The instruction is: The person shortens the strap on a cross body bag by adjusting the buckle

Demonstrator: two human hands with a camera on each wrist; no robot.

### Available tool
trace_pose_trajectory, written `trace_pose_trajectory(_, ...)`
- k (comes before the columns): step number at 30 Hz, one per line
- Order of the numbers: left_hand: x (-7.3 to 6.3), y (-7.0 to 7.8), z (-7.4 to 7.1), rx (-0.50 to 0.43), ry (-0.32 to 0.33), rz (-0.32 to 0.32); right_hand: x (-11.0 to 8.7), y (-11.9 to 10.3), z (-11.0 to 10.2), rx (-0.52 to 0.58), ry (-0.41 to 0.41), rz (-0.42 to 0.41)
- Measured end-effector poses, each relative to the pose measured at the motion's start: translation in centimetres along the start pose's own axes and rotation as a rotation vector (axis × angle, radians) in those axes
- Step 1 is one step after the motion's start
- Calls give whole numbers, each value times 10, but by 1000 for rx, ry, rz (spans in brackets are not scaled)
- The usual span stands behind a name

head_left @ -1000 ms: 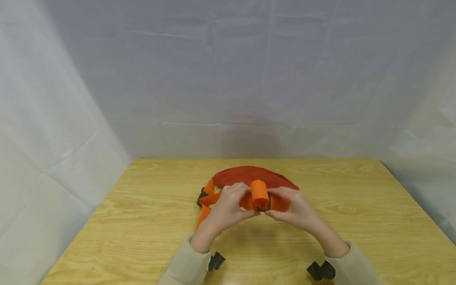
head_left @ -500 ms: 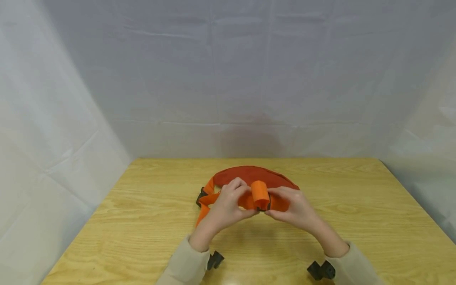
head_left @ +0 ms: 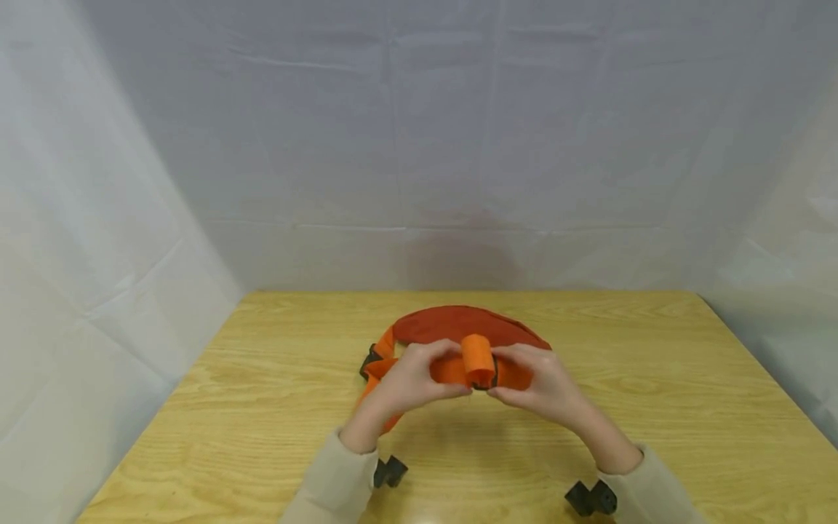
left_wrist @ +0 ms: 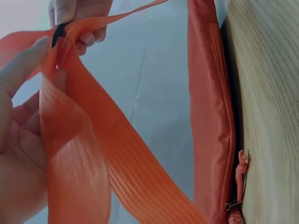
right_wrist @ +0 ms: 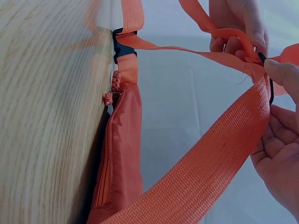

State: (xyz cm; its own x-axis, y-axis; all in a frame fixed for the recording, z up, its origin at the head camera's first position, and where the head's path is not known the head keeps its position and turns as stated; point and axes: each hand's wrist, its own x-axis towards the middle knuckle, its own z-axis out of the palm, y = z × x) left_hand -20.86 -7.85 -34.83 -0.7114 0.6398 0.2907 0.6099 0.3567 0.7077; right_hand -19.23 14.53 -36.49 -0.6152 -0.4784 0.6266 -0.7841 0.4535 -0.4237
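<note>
Table (head_left: 655, 393), pale yellow wood-grain, is under everything. Crescent-shaped red fabric bag (head_left: 458, 324) lies on it, far side of the hands. Flat orange woven webbing strap (right_wrist: 201, 158) is raised near side of the bag, 1 loop standing up between the 2 hands; best kept flat, since a twist would probably jam. Left hand (head_left: 412, 375) pinches the strap at the loop's left. Right hand (head_left: 546, 382) is clamped, thumb and fingers, at the loop's right. Black plastic buckle (right_wrist: 124, 45) sits at the bag's left end; leave slack there so nothing tugs. Small black slider (left_wrist: 58, 33) is at the loop's base, in the right hand's pinch: hold it steady, work webbing evenly, square to the bar. Threading is half hidden, hard to confirm.
</note>
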Motion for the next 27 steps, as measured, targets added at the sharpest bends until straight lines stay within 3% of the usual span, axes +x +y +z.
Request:
trace_pose_trajectory(6, -1, -5, -3, -149, -31, -84, 0, 0, 0, 5, -7, 0)
trace_pose_trajectory(13, -3, -6, -8, -176, -32, -96, -1, 0, 0, 18, -7, -14)
trace_pose_trajectory(20, -8, -9, -16, -226, -55, -149, -2, 2, 0, 25, 5, -31)
trace_pose_trajectory(27, -16, 10, -30, -269, -97, -183, -2, 2, 0, 39, -12, -55)
